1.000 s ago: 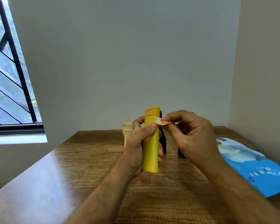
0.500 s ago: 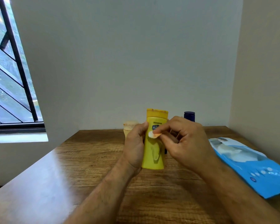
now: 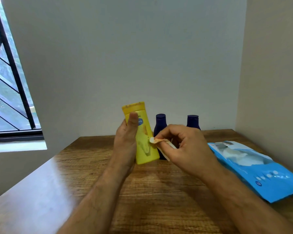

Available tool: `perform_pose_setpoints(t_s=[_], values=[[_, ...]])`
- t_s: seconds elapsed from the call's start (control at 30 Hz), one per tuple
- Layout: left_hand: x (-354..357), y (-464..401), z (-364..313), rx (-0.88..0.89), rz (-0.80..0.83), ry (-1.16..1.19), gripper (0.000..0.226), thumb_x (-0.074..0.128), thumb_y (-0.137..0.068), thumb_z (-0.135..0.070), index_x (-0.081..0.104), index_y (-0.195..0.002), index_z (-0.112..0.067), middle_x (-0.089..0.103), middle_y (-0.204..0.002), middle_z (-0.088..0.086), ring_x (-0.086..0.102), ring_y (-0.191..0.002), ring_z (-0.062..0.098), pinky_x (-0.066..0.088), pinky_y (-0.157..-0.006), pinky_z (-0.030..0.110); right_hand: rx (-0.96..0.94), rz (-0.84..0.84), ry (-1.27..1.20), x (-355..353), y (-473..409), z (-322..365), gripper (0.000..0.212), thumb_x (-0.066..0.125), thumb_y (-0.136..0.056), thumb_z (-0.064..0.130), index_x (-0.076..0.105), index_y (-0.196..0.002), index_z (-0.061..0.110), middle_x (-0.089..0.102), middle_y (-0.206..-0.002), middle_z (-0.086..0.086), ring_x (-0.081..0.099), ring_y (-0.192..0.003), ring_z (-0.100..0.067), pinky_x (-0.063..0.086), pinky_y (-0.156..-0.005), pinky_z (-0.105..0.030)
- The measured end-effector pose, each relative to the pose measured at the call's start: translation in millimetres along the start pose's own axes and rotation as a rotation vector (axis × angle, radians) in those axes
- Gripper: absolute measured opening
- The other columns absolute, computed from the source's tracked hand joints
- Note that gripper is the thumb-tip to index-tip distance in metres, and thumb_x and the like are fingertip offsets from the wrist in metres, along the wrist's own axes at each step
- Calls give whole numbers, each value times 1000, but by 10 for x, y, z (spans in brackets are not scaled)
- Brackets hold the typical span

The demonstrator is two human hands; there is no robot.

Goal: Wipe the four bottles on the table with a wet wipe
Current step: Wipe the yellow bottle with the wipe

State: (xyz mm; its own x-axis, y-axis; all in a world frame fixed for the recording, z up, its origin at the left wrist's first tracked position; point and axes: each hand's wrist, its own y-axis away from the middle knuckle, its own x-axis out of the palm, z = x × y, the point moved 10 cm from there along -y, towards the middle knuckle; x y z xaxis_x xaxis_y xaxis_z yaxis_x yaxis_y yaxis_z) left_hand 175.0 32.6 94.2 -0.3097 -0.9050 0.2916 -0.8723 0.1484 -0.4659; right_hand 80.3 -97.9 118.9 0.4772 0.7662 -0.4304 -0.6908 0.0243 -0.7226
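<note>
My left hand [image 3: 126,141] grips a yellow bottle [image 3: 145,144] above the wooden table [image 3: 159,191], tilted with its cap up and to the left; my thumb lies along its front. My right hand [image 3: 184,147] pinches a folded, stained wet wipe [image 3: 156,141] against the bottle's right side. Two dark blue bottles [image 3: 160,123] [image 3: 192,121] stand upright behind at the wall. The cream-capped bottle seen earlier is hidden behind my left hand.
An opened blue pack of wet wipes [image 3: 257,169] lies on the table's right side near the side wall. A barred window [image 3: 8,81] is at the left. Bare tabletop lies in front of my arms.
The yellow bottle has tilted and shifted left, uncovering both blue bottles. The wipe has slid from the cap area down to the bottle's lower right side.
</note>
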Motion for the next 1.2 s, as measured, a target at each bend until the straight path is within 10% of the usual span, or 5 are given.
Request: perform_pose_setpoints(t_s=[0.1, 0.37, 0.8, 1.2], values=[[-77, -23, -121, 114, -25, -96, 70, 91, -47, -60, 55, -94, -22, 60, -72, -3, 60, -66, 15, 53, -62, 34, 43, -53, 24, -78, -12, -90, 6, 73, -84, 24, 72, -85, 31, 68, -78, 15, 60, -70, -3, 42, -53, -10], [-324, 145, -417, 390, -321, -497, 41, 81, -79, -23, 44, -96, -25, 53, -76, -7, 57, -57, -3, 47, -52, 12, 55, 13, 80, 59, 17, -95, 7, 71, -86, 28, 70, -86, 35, 64, -80, 17, 57, -77, -2, 45, -59, -10], [-1095, -122, -129, 132, -492, -943, 60, 51, -92, -42, 26, -136, -9, 53, -122, 18, 48, -112, 39, 43, -96, 58, 116, 49, 61, 120, 39, -161, 6, 72, -85, 28, 72, -86, 34, 63, -78, 14, 55, -74, 1, 44, -59, -8], [-1132, -243, 199, -50, -350, -1134, 70, 63, -94, -35, 26, -147, -7, 48, -138, 15, 46, -124, 35, 43, -100, 50, 123, 68, 73, 166, 46, -184, 5, 72, -85, 27, 73, -88, 31, 63, -80, 16, 55, -77, 6, 42, -59, -5]])
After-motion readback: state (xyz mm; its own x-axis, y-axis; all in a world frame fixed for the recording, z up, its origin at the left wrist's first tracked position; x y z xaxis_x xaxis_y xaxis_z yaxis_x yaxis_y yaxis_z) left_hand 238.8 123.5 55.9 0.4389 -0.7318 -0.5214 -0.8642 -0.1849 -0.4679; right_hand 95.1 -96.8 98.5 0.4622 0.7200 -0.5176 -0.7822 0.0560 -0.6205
